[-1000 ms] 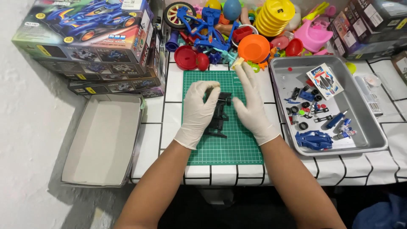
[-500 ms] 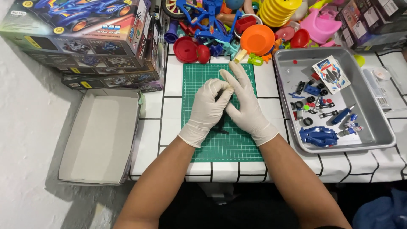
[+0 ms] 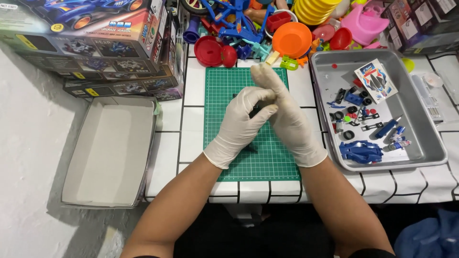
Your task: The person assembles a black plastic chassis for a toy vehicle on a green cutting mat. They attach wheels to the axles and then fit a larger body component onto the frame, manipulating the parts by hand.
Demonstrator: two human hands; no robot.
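Both gloved, my left hand [image 3: 241,125] clasps my right hand [image 3: 286,117], fingers closed over what seems a dark part on the green mat [image 3: 224,86]; tugging could flick it off.

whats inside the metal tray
The tray holds a blue car body, a sticker sheet, black wheels and small blue, red and black parts. Nothing covers them; the tiniest pieces are too small to tell.
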